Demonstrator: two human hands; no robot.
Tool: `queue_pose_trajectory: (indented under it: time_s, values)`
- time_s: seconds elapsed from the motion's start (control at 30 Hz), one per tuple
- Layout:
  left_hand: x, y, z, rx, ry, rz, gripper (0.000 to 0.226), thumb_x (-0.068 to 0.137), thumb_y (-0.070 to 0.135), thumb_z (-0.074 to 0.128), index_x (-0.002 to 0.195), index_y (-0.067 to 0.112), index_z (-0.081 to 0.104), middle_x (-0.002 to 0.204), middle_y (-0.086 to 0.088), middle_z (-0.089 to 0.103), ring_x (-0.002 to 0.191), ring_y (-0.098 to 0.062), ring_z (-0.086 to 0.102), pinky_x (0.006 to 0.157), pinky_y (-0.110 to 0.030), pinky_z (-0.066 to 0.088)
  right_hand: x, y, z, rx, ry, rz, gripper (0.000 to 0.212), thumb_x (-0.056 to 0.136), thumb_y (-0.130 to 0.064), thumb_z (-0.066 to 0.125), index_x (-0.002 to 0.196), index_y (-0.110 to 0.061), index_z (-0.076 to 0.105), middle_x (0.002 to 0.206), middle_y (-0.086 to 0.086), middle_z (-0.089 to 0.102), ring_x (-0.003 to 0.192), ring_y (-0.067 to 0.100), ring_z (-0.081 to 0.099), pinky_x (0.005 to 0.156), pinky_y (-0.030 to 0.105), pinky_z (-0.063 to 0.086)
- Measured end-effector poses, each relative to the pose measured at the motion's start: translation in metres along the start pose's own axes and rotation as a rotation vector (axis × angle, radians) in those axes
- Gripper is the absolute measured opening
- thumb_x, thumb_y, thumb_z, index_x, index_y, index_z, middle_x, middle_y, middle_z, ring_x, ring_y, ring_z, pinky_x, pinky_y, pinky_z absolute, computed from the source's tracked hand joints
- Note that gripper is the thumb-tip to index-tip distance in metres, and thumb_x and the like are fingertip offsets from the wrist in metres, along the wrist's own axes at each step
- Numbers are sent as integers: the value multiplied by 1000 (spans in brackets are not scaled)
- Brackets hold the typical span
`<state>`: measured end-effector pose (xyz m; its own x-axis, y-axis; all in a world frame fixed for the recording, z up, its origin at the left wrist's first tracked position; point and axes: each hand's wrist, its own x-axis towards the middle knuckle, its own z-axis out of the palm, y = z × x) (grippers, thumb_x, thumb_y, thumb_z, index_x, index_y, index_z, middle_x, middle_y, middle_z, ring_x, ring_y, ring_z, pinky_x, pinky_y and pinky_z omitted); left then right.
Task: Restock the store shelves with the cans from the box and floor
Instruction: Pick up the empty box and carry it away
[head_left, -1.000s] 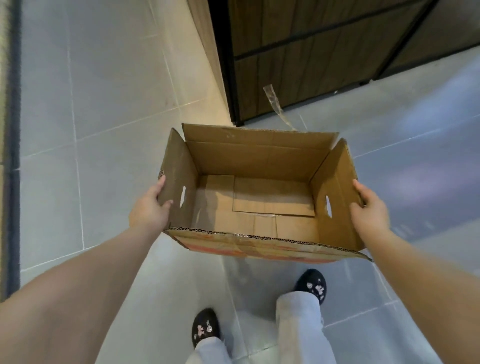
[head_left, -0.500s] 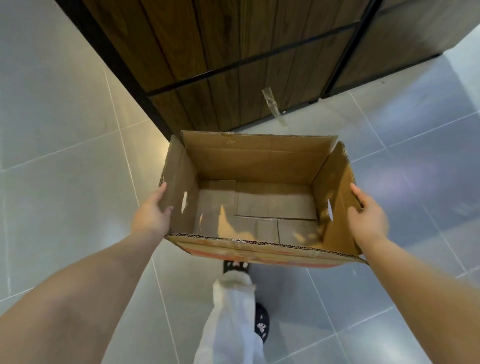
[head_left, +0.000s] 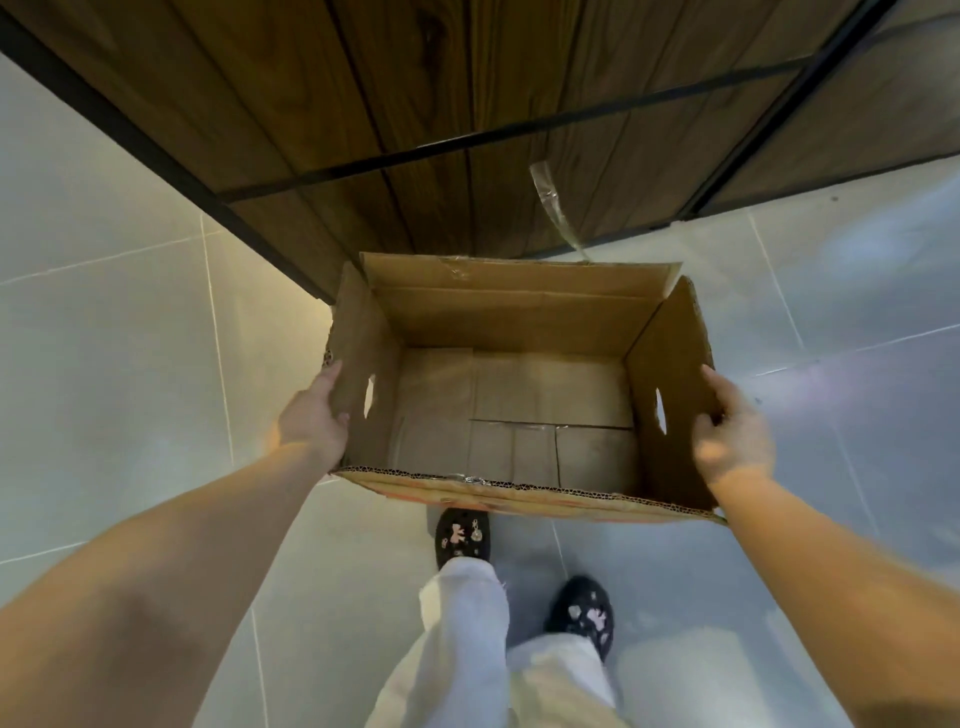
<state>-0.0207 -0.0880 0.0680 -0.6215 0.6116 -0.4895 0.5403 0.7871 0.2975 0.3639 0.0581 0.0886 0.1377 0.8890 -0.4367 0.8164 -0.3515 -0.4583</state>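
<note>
— So where is the open brown corrugated cardboard box (head_left: 514, 384) at this moment?

— Up off the pale grey tiled floor (head_left: 104, 364), carried between two bare hands in front of the person's body. Its top flaps stand open and the inside shows only the folded bottom flaps; no cans are visible in it.

— And the left hand (head_left: 311, 421)?

— It is pressed flat against the outside of the box's left wall, next to the slot-shaped handle hole, with the thumb hooked over the wall's edge. The fingers lie stretched along the cardboard, gripping by pressure rather than curled through the hole.

— The right hand (head_left: 732, 431)?

— The mirror of it: clamped on the outside of the right wall beside the other handle slot, fingers spread against the cardboard, holding the box.

— What lies past the box?

— A dark wood-panelled unit with black metal framing (head_left: 415, 104) stands just beyond the far edge, and a strip of clear packing tape (head_left: 553, 205) sticks up from the far flap. Below the near edge show white trouser legs (head_left: 467, 634) and two black shoes with small pink decorations (head_left: 462, 538), standing on the tiles
</note>
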Motion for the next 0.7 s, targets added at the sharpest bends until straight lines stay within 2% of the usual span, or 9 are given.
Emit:
queue_pose_trajectory:
  time_s: [0.07, 0.2, 0.37, 0.47, 0.6, 0.7]
  values:
    - [5, 6, 11, 61, -46, -41, 69, 88, 11, 57, 146, 33, 27, 132, -14, 54, 116, -36, 54, 98, -37, 43, 16, 0, 5, -27, -4, -27, 56, 90, -4, 44, 139, -32, 42, 127, 15, 59, 104, 40, 58, 88, 51, 49]
    - [11, 18, 39, 84, -80, -111, 69, 89, 13, 55, 146, 35, 24, 134, -11, 53, 115, -35, 56, 94, -41, 47, 54, 2, 15, -80, -17, -65, 56, 91, -6, 40, 138, -35, 41, 122, 16, 62, 95, 40, 61, 81, 51, 52]
    - [23, 34, 76, 60, 1, -181, 67, 90, 13, 54, 146, 35, 25, 131, -12, 55, 113, -35, 57, 93, -44, 49, 107, 6, 26, -182, -64, -115, 56, 93, -7, 41, 140, -36, 36, 122, 14, 62, 97, 40, 60, 83, 47, 51]
    - [30, 44, 96, 48, 75, -196, 65, 90, 14, 50, 145, 36, 23, 129, -14, 54, 111, -37, 56, 90, -44, 49, 131, 10, 31, -173, -74, -159, 57, 94, -6, 39, 140, -38, 33, 127, 9, 59, 100, 36, 60, 84, 46, 53]
    - [37, 61, 118, -22, 84, -241, 69, 88, 10, 46, 146, 38, 21, 129, -15, 53, 112, -38, 54, 93, -43, 45, 156, 5, 40, -151, -98, -173, 60, 94, -2, 39, 139, -40, 32, 136, 5, 52, 112, 34, 56, 92, 48, 51]
    - [42, 70, 123, -73, 122, -245, 69, 87, 9, 45, 146, 37, 22, 130, -15, 52, 114, -39, 53, 93, -42, 43, 175, -4, 44, -151, -76, -196, 62, 93, -2, 39, 138, -43, 30, 134, 5, 53, 110, 33, 57, 89, 47, 52]
